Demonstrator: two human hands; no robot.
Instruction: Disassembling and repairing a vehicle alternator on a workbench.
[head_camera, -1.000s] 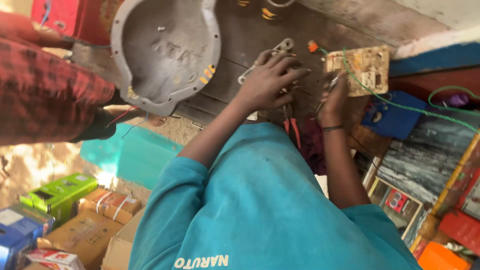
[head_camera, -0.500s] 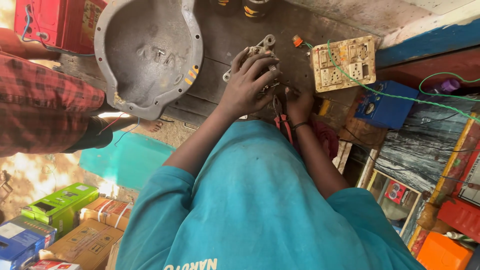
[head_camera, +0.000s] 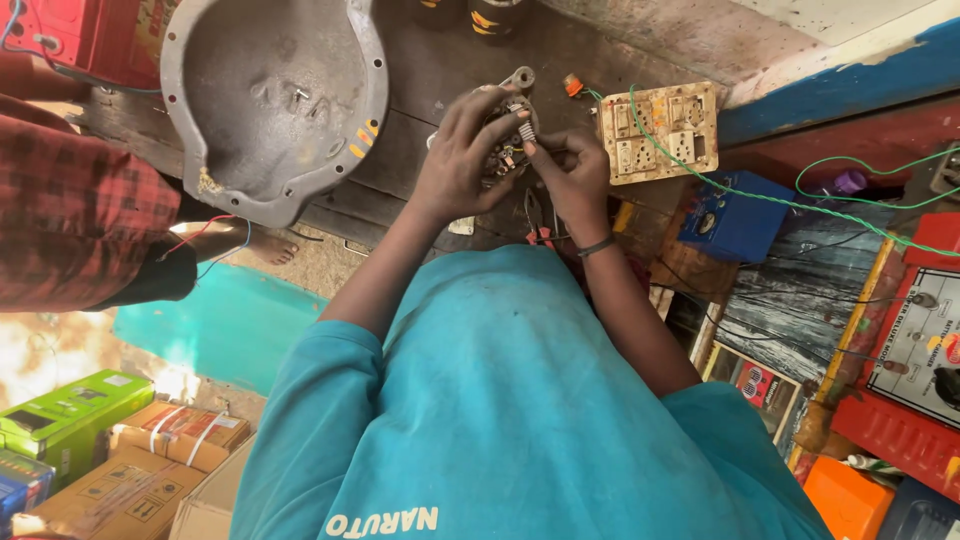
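Small metal motor part (head_camera: 505, 140) held above the dark workbench (head_camera: 440, 70), still bare and apart from the grey housing (head_camera: 270, 100) at nine o'clock. Left hand (head_camera: 460, 160) clasped around it; right hand (head_camera: 570, 170) pinching its near edge. Switchboard (head_camera: 660, 130) at three o'clock. Apparently mid-job, nothing yet fitted.

A large grey metal housing (head_camera: 270, 100), dished like a bowl, lies on the dark wooden bench (head_camera: 430, 70) at eleven o'clock. A worn cream switchboard (head_camera: 660, 130) sits at one o'clock, with a green wire (head_camera: 760, 195) running across it toward three o'clock, over a blue box (head_camera: 735, 220). Cardboard cartons (head_camera: 130, 470) and a green box (head_camera: 70, 410) are stacked at eight o'clock. A red-checked sleeve (head_camera: 70, 220) fills nine o'clock.
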